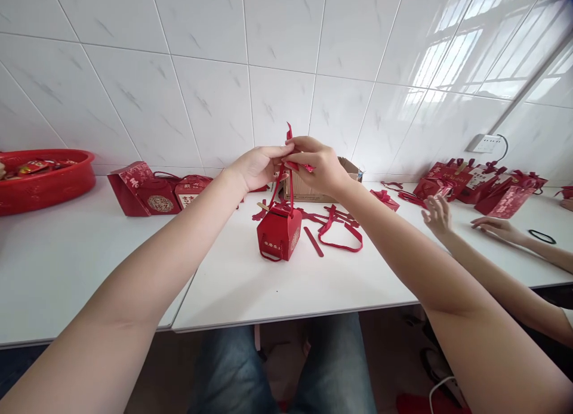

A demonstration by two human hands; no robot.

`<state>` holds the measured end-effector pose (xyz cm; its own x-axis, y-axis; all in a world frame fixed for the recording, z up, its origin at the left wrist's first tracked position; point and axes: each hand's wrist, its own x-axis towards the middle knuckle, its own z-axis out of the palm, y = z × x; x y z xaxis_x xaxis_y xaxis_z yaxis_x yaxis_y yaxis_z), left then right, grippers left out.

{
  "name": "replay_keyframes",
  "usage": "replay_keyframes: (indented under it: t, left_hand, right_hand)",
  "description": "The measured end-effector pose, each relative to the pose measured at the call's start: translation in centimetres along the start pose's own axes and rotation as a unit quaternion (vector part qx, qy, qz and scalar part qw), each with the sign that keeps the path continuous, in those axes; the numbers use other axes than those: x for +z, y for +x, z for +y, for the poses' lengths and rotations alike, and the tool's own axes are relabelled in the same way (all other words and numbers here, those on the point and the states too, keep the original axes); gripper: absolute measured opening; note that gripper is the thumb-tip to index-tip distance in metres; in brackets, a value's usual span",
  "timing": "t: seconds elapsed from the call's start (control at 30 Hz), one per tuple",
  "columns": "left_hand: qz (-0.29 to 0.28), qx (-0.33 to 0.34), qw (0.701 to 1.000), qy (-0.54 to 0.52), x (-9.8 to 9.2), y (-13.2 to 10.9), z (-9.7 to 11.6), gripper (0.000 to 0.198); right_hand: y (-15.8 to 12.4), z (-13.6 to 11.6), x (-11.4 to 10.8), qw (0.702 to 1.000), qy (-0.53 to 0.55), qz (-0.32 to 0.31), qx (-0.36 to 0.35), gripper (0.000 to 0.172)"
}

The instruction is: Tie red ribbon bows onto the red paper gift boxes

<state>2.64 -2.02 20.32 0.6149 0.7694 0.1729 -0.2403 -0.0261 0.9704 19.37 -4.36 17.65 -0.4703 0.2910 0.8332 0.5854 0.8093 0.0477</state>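
Note:
Above a small red gift box (274, 235) with printed characters, both hands are raised close together. My left hand (259, 166) pinches a red ribbon (292, 193) between thumb and fingers. The same ribbon is gripped by my right hand (319, 163), its fingers closed near the ribbon's upper end. Two ribbon strands run down from the fingers to the box's top. I cannot tell whether the box rests on the table or hangs just over it. Part of the ribbon is hidden behind the fingers.
Loose red ribbon (344, 247) and a flat red strip (313, 242) lie right of the box. Behind stands a cardboard box (304, 190). Red boxes (156, 196) and a red basin (49, 190) are left. Another person's hands (437, 216) are at right, near several red boxes (461, 181).

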Motion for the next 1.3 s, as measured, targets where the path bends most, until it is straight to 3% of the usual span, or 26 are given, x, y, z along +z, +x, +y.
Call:
replay_keyframes:
  t: [0.17,0.3,0.4,0.57,0.67,0.87,0.97,1.07,1.13,1.3]
  left_hand:
    - [0.062,0.032,0.988,0.137,-0.2,0.1,0.4,0.008]
    - [0.034,-0.009,0.996,0.081,-0.1,0.3,0.6,0.008]
    - [0.044,-0.004,0.996,0.074,-0.4,0.3,0.3,0.011]
    - [0.158,0.031,0.974,0.157,-2.5,-0.6,-1.2,0.015]
    - [0.228,0.013,0.960,0.162,-4.5,-1.8,-2.7,0.012]
    - [0.274,-0.027,0.958,0.074,-8.2,-4.1,-6.5,0.010]
    - [0.284,-0.039,0.958,0.023,-8.9,-4.9,-8.2,0.010]
    - [0.261,-0.039,0.964,-0.031,-8.8,-5.6,-9.4,0.011]
    - [0.241,-0.038,0.969,-0.045,-8.4,-6.0,-10.1,0.012]
    - [0.228,-0.064,0.969,-0.076,-7.9,-6.7,-11.9,0.015]
  right_hand:
    - [-0.3,0.1,0.1,1.000,0.024,-0.014,0.012,0.024]
    - [-0.3,-0.1,0.1,0.998,0.037,-0.007,0.040,0.023]
    - [-0.5,-0.6,-0.2,0.997,0.055,-0.001,0.062,0.022]
    - [-2.9,-1.8,-1.4,0.984,0.093,0.030,0.151,0.024]
    - [-5.5,-2.3,-2.0,0.966,0.136,0.041,0.215,0.024]
    - [-12.0,-2.4,-1.5,0.881,0.252,0.097,0.389,0.022]
    - [-14.5,-1.5,-0.6,0.803,0.320,0.158,0.478,0.025]
    - [-15.8,-0.2,0.5,0.733,0.380,0.161,0.540,0.031]
    - [-16.0,0.8,1.3,0.714,0.397,0.136,0.560,0.036]
    - [-16.8,2.5,3.5,0.704,0.389,0.054,0.592,0.045]
